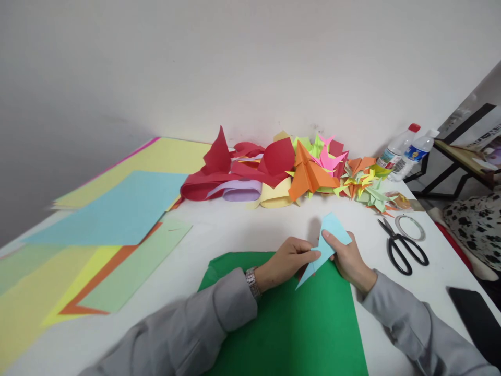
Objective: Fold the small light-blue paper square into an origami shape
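A folded light blue paper (327, 241) is held up between my two hands, just above a large green sheet (297, 324). My left hand (287, 261), with a metal watch at the wrist, pinches its left edge between thumb and fingers. On the other side my right hand (349, 261) grips the paper, thumb lying on its face and fingers behind, mostly hidden. One narrow point of the folded piece slants down to the left; its broader end points up.
Coloured sheets (117, 209) spread over the left of the white table. Along the wall lie folded paper shapes (311, 175) and rolled red paper (203, 183). To the right are black-handled scissors (399, 243), a tape roll (409, 228), two bottles (413, 154) and a dark flat object (475, 318).
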The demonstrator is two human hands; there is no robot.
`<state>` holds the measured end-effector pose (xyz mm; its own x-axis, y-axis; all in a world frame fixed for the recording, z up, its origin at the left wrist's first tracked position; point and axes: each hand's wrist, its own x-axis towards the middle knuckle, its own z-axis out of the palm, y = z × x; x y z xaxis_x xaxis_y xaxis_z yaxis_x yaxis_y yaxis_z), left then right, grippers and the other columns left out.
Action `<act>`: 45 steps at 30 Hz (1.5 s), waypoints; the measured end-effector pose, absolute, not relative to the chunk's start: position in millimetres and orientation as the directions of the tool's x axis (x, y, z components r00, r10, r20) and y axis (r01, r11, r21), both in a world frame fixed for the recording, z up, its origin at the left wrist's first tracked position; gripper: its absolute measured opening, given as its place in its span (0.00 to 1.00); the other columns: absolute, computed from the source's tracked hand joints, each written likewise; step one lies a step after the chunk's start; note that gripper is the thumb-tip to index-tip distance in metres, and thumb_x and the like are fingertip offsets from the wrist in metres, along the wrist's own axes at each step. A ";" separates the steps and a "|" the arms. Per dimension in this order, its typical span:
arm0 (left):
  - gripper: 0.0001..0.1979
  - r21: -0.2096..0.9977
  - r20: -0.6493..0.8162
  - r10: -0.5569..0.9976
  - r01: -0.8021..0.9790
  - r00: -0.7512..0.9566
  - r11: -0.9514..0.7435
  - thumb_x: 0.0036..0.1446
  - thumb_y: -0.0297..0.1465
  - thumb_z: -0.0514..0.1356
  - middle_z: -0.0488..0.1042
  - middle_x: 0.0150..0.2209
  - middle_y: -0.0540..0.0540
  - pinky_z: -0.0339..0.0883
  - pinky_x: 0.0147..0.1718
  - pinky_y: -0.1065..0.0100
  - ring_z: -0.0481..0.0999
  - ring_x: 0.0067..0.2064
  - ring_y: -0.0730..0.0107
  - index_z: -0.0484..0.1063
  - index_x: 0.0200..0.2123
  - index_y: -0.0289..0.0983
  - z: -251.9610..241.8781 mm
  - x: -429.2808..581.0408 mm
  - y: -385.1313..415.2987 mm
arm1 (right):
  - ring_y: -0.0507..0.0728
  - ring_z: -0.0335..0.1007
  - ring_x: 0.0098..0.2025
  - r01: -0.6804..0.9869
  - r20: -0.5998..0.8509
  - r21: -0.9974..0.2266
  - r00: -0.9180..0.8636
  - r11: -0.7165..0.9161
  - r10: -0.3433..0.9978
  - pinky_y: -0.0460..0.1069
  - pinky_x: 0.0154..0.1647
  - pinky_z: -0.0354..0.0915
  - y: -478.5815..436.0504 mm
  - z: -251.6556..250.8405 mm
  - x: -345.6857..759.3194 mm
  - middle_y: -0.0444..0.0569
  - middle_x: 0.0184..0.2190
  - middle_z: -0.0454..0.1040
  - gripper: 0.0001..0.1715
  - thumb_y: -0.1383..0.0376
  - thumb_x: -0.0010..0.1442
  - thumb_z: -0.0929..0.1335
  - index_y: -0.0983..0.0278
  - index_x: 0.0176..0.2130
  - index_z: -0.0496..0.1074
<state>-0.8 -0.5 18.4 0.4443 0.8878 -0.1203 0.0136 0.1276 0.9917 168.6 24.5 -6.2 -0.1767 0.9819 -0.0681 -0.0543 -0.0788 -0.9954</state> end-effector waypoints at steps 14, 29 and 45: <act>0.18 0.930 -0.138 0.949 -0.292 0.283 0.222 0.50 0.43 0.63 0.66 0.16 0.53 0.57 0.16 0.73 0.63 0.16 0.77 0.69 0.23 0.33 5.9 1.5 5.1 | 0.47 0.54 0.15 -0.137 0.002 -0.989 -0.353 -0.050 0.936 0.45 0.21 0.52 26.9 2.4 166.5 0.39 0.12 0.64 0.21 0.55 0.56 0.69 0.65 0.20 0.69; 0.14 0.929 0.003 0.982 -0.364 0.188 0.067 0.50 0.38 0.65 0.70 0.23 0.50 0.67 0.28 0.72 0.69 0.27 0.75 0.73 0.22 0.33 13.9 -0.1 6.1 | 0.45 0.58 0.15 -0.046 0.038 -0.999 -0.403 0.022 0.915 0.41 0.16 0.52 21.7 9.3 159.4 0.35 0.18 0.65 0.18 0.57 0.49 0.74 0.62 0.32 0.64; 0.15 0.822 -0.137 0.982 -0.538 0.133 0.187 0.41 0.37 0.70 0.69 0.22 0.49 0.67 0.20 0.71 0.70 0.25 0.72 0.73 0.22 0.31 15.0 -1.9 10.4 | 0.44 0.47 0.12 -0.047 -0.058 -0.995 -0.426 -0.086 0.903 0.42 0.13 0.42 26.7 6.0 165.2 0.36 0.12 0.63 0.20 0.51 0.52 0.71 0.65 0.25 0.67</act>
